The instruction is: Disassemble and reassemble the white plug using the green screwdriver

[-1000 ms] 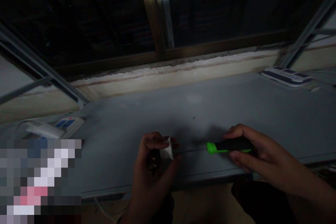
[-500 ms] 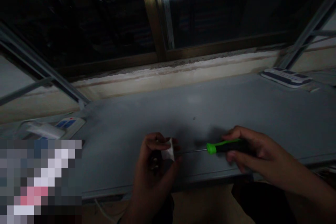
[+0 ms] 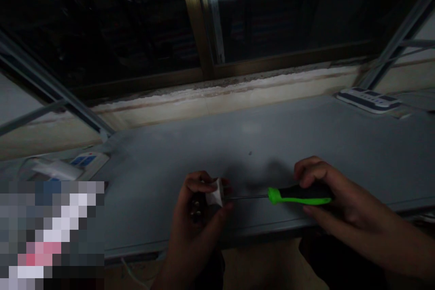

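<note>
My left hand [image 3: 200,217] is closed around a small white block-like piece [image 3: 215,194]. Shiny metal bits [image 3: 196,215] show beside the palm, in a dark part whose kind I cannot make out. My right hand [image 3: 326,186] grips the rear of a screwdriver [image 3: 288,195] with a green and black handle. Its thin shaft lies almost level and points left. The tip meets the right face of the white piece between my left fingers; the exact contact point is too dark to see. Both hands are above the grey tabletop near its front edge.
A power strip [image 3: 369,101] lies at the back right of the grey table [image 3: 251,138]. Another power strip [image 3: 90,165] with a white adapter is at the left. A tiny dark speck [image 3: 250,153] lies mid-table. Metal struts and a window stand behind; a blurred patch covers the lower left.
The screwdriver handle has turned about its axis: the green strip is now on its lower side. My right fingers have shifted their hold on it. My left hand has barely moved.
</note>
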A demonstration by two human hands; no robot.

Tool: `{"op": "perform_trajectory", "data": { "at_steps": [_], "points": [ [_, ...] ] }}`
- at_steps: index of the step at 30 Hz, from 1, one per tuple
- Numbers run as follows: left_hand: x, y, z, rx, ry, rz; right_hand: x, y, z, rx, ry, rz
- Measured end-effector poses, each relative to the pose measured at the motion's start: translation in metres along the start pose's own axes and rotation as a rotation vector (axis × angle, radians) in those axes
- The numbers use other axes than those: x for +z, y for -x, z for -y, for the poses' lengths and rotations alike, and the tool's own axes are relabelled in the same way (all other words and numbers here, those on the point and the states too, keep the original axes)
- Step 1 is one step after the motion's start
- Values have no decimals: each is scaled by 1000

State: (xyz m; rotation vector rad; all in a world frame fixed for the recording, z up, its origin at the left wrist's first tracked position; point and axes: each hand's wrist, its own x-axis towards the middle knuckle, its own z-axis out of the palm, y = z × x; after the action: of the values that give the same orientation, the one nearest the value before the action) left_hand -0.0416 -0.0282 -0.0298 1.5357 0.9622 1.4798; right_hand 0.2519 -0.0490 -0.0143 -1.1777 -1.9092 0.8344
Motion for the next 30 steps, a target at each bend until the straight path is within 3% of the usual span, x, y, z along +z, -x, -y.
{"op": "perform_trajectory", "data": {
  "at_steps": [2, 10, 13, 16, 19, 21, 27, 30],
  "points": [
    [1, 0, 0, -7, 19, -7, -1, 2, 1, 5, -6, 40],
    [3, 2, -3, -61, 38, -70, 15, -9, 7, 368, -218, 141],
    [3, 1, -3, -46, 71, -47, 15, -6, 6, 346, -154, 63],
    [3, 0, -2, -48, 81, -9, 7, 1, 2, 158, -3, -82],
    [5, -1, -3, -44, 68, 24, 2, 5, -3, 18, 58, -113],
    [6, -1, -4, -28, 48, 39, 3, 3, -3, 66, 40, -83],
    [6, -1, -4, -10, 65, 7, 19, -9, 4, 404, -175, 35],
    [7, -2, -2, -29, 112, -8, 17, -8, 6, 362, -146, -24]
  ]
}}
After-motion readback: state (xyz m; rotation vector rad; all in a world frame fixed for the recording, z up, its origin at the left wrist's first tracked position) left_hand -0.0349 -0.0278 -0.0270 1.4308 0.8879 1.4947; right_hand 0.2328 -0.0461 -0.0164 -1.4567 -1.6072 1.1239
